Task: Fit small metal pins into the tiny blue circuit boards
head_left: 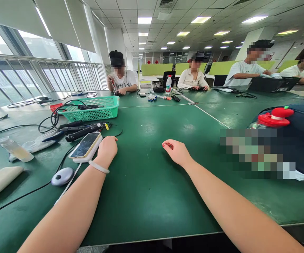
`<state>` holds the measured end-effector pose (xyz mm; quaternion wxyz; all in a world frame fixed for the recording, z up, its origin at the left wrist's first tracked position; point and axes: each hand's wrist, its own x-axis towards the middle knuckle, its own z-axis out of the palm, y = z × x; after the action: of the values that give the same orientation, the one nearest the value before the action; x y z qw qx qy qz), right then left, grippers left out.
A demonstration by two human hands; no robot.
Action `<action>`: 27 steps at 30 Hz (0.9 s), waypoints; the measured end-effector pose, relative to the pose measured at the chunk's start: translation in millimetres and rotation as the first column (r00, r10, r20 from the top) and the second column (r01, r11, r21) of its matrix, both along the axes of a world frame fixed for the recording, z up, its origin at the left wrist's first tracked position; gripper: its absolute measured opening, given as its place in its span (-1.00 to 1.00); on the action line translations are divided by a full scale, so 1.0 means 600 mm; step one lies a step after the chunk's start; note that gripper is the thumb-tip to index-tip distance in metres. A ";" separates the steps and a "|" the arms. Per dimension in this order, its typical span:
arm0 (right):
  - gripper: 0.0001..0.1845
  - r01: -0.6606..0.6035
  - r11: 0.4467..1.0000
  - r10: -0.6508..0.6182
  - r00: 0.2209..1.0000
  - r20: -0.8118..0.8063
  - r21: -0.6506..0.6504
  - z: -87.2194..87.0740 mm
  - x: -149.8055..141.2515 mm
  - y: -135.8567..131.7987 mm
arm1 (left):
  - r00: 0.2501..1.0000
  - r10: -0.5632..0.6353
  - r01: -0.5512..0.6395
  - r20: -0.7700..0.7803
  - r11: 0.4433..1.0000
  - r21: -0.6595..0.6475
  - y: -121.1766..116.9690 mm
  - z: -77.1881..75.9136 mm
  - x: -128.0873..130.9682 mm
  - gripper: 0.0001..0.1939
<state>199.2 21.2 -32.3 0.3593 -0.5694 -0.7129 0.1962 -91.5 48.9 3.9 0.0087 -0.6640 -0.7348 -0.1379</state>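
Observation:
My left hand rests on the green table, its fingers curled under in a loose fist with nothing visible in it. A white band circles that wrist. Close beside this hand, on its left, a phone lies on a white block with a white cable. Across a bare stretch of table, my right hand is also curled, thumb against the bent fingers. No object shows in its grip. Red colour marks its thumbnail.
On the left are a green basket with cables, black handheld tools, a tilted clear bottle, a round grey device and a beige pad. A dark bag sits at right. Several people work across the table near a water bottle.

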 end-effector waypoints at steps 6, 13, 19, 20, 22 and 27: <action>-0.76 -0.006 1.000 0.006 1.000 -0.017 -0.018 0.001 0.002 0.000 | 0.999 0.026 -0.028 -0.044 0.999 -0.036 -0.003 0.007 -0.012 -0.65; -0.75 -0.018 1.000 0.017 1.000 -0.014 -0.018 -0.001 0.001 0.001 | 0.998 0.066 -0.066 -0.005 0.982 -0.177 0.011 0.021 -0.031 -0.73; -0.74 -0.029 1.000 0.029 1.000 0.004 -0.011 -0.003 0.003 0.003 | 0.992 0.095 -0.081 0.079 0.983 -0.164 0.016 0.023 -0.037 -0.74; -0.74 -0.031 0.999 0.031 1.000 0.006 -0.013 -0.003 0.003 0.003 | 0.992 0.092 -0.077 0.092 0.985 -0.152 0.016 0.022 -0.036 -0.74; -0.74 -0.034 0.999 0.034 0.999 0.012 -0.015 -0.003 0.003 0.002 | 0.990 0.078 -0.065 0.118 0.991 -0.114 0.016 0.018 -0.036 -0.74; -0.73 -0.043 0.999 0.043 0.999 0.024 -0.009 -0.001 0.002 0.002 | 0.958 0.078 -0.047 0.277 0.992 -0.117 0.022 0.000 -0.037 -0.69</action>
<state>200.4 22.4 -33.0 0.3440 -0.5576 -0.7285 0.2001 -114.0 62.3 3.7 -0.1277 -0.6137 -0.7557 -0.1899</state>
